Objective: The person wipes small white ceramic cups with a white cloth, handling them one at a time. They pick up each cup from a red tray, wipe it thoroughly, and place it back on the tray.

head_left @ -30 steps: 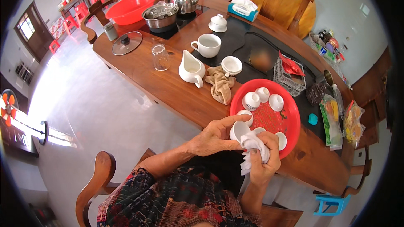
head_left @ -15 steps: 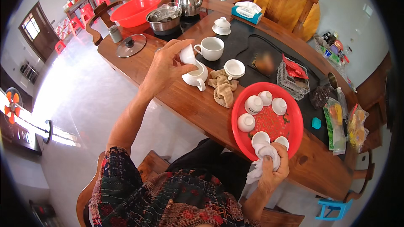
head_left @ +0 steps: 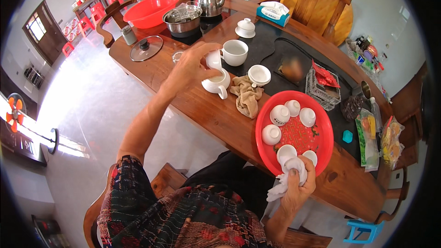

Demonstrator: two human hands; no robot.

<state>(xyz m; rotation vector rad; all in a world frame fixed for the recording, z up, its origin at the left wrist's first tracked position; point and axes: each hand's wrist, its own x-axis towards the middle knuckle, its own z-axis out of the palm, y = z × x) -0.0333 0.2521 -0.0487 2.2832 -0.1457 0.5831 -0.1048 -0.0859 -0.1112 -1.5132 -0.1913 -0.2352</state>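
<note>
Though near pitcher point(head_left: 217, 84) rim, left grip point(head_left: 190, 67) snug round cup point(head_left: 213, 59), right grip point(head_left: 301, 184) round cloth point(head_left: 294, 163)

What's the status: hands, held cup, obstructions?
Left hand holding white cup near white pitcher. Right hand gripping white cloth at red tray. Pitcher crowds cup; contact unclear.

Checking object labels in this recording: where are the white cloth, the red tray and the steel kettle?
White cloth point(head_left: 294, 163), head view: its bunched upper part.
Red tray point(head_left: 325, 140), head view: its right inner side.
Steel kettle point(head_left: 210, 5), head view: middle of its body.
</note>
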